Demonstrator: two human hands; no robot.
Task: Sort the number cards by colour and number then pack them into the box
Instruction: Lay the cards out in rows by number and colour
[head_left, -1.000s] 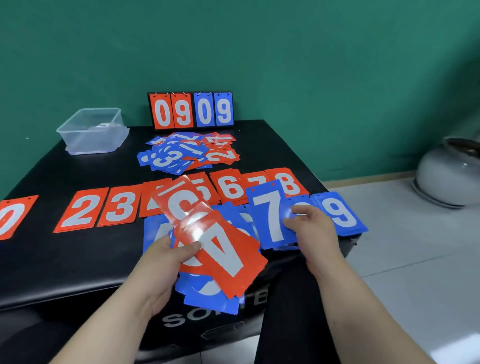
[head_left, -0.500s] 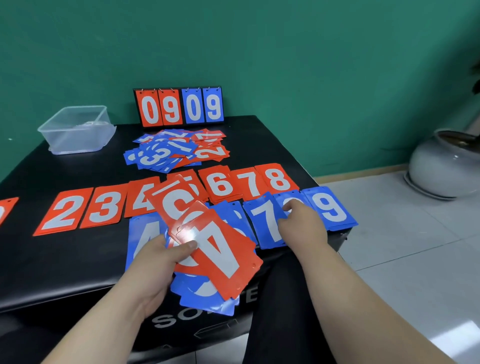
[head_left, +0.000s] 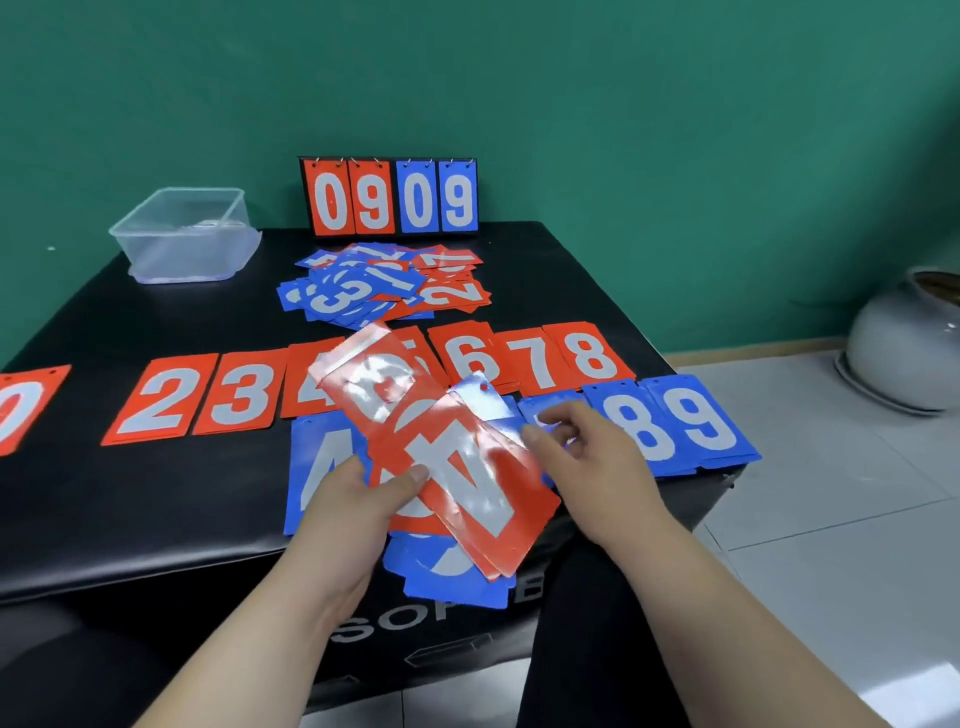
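Note:
My left hand (head_left: 353, 499) grips a fanned stack of number cards (head_left: 467, 478) over the table's front edge, a red 4 on top and blue cards beneath. My right hand (head_left: 597, 457) hovers at the stack's right edge with loosely curled fingers and holds nothing. On the black table lies a red row (head_left: 530, 364) reading 2, 3, 4, then 6, 7, 8, partly hidden by the held cards. In front of it is a blue row: a 4 (head_left: 317, 467) on the left, an 8 (head_left: 639, 426) and a 9 (head_left: 696, 421) on the right. The clear plastic box (head_left: 182, 239) stands at the back left.
A loose pile of mixed red and blue cards (head_left: 379, 286) lies behind the rows. A flip scoreboard (head_left: 389, 197) reading 0909 stands against the green wall. A red 0 card (head_left: 15, 410) sits at the far left. A grey vase (head_left: 909, 338) stands on the floor at the right.
My right hand has let go of the blue 7 in the blue row and moved left to the held stack. My left hand keeps its grip on the cards.

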